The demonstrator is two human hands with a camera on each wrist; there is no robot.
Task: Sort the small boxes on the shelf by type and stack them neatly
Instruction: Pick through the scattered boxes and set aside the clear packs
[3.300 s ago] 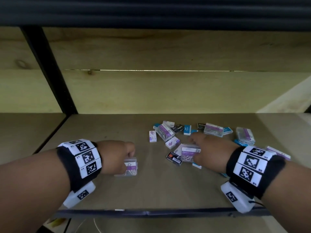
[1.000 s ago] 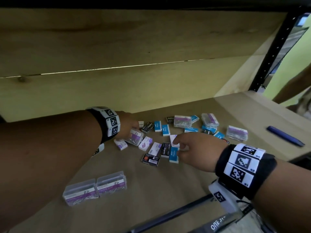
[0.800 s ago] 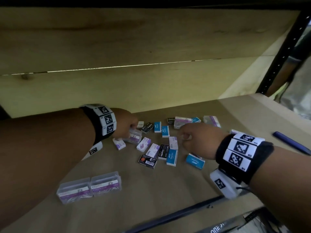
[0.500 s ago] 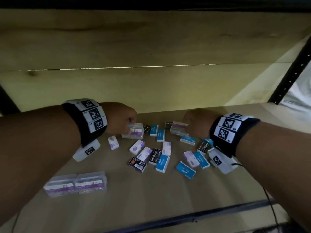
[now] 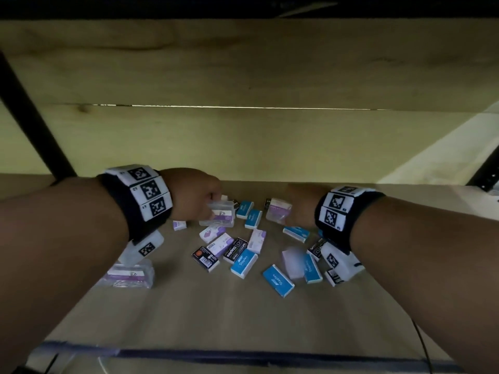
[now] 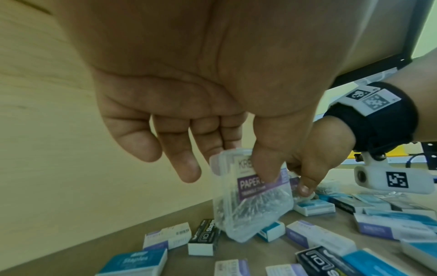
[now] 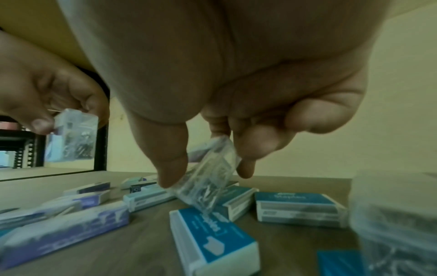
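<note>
Small boxes (image 5: 244,263) of blue, purple-and-white and black card lie scattered flat on the middle of the wooden shelf (image 5: 243,314), their long axes pointing every way. Left hand (image 5: 193,197) pinches a clear plastic paper-clip box with a purple label (image 6: 254,196) between thumb and fingers; the box is lifted off the shelf, long axis near upright, tilted slightly. Right hand (image 5: 301,205) pinches a second clear plastic paper-clip box (image 7: 209,177) between thumb and fingertips, its long axis sloping steeply, lower end just above a blue staples box (image 7: 212,240). Two more clear paper-clip boxes (image 5: 127,275) lie together near the shelf's left front, well apart from the scatter. Bare shelf runs along the front edge and behind the scatter to the wooden back panel (image 5: 243,147).
</note>
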